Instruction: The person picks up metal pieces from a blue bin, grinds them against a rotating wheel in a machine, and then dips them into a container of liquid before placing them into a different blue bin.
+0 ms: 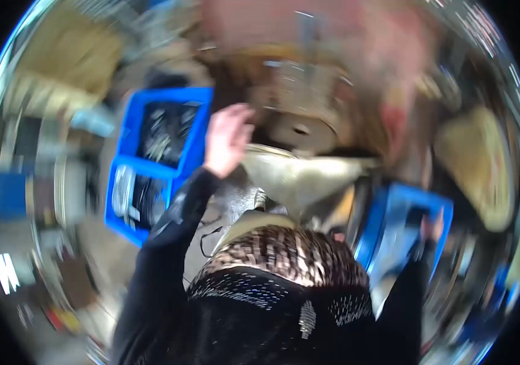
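Observation:
My left hand (229, 139) is raised beside the right rim of a blue bin (127, 131). Motion smears its fingers, and nothing can be made out in them. Small dark and silvery pieces (166, 134) lie in that bin's far compartment. On the right, my right hand (433, 226) reaches down into another blue bin (447, 207), its fingers blurred and partly hidden. Between my arms stands a machine with a round metal plate (301, 131) that has a dark hole in its middle. A pale, sloping sheet-like surface (305, 176) juts out in front of the plate.
The machine's large reddish body (321, 27) rises at the far side. A tan-topped box or stack (71, 55) stands far left, and a rounded tan surface (485, 167) lies beyond the right bin. My lap, in patterned cloth (284, 252), is close to the pale surface.

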